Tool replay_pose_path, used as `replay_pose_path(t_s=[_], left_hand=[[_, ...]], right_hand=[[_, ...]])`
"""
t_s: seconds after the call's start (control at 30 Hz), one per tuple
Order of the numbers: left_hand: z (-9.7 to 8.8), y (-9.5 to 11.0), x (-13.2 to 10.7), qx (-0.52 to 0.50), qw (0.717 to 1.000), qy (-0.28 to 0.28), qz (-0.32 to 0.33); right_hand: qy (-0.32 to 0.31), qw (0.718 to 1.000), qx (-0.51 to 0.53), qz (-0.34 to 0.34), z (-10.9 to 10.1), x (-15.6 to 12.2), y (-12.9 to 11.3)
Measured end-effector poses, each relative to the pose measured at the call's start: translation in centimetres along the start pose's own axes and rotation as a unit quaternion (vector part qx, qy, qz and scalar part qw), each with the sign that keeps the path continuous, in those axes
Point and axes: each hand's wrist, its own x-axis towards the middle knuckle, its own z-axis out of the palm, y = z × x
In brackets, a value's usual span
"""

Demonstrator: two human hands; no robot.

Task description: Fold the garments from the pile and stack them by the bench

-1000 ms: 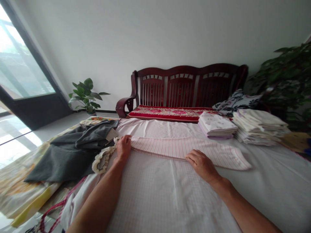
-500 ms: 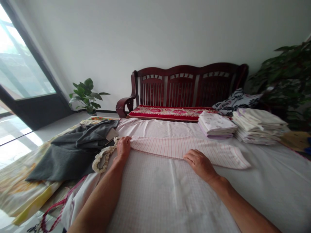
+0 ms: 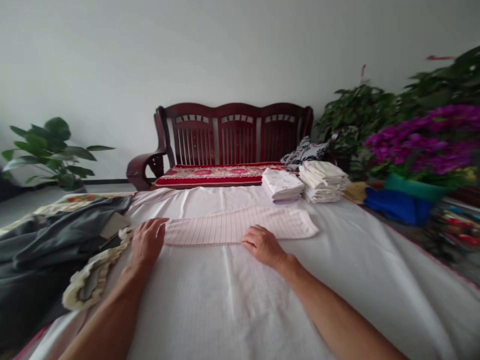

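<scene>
A pink-striped cloth (image 3: 240,225), folded into a long narrow band, lies across a white sheet (image 3: 232,300) spread over the table. My left hand (image 3: 147,241) lies flat on the band's left end with its fingers stretched out. My right hand (image 3: 262,245) presses on the band's near edge around the middle, fingers curled down onto the fabric. A cream ruffled trim (image 3: 92,275) lies just left of my left wrist.
Dark grey garments (image 3: 48,250) are heaped at the left. Two stacks of folded cloths (image 3: 305,181) stand at the table's far edge. Behind is a red wooden bench (image 3: 225,150) with a patterned cushion. Potted plants and purple flowers (image 3: 420,135) crowd the right side.
The view has swung to the right, bringing the flowers in and losing the window. Both hands stay on the striped band, in much the same places.
</scene>
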Motion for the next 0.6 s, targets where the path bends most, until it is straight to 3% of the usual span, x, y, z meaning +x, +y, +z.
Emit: replay_pose_path(t_s=[0.1,0.17,0.3,0.4,0.47,0.6], left_hand=[[1.0,1.0,0.0,-0.078,0.991,-0.055,0.095],[1.7,1.4,-0.1,-0.078,0.981,-0.111,0.137],[2.6,1.5,-0.5,-0.002,0.971,-0.189,0.147],[2.5,1.5,-0.7,0.032,0.968,-0.214,0.129],[2.3,1.6,-0.7,0.04,0.964,-0.231,0.124],[2.1,1.8,-0.7,0.049,0.961,-0.249,0.114]], right_hand=[[-0.002,1.0,0.018,-0.011,0.0,-0.1,-0.2],[-0.005,0.999,0.039,-0.016,0.0,-0.2,-0.2],[0.015,0.997,0.065,0.034,-0.6,-0.2,1.1],[0.027,0.996,0.008,0.08,-1.5,-0.8,3.8],[0.0,0.99,-0.06,0.129,-2.2,-1.9,6.2],[-0.051,0.953,-0.169,0.246,-3.0,-4.8,10.8]])
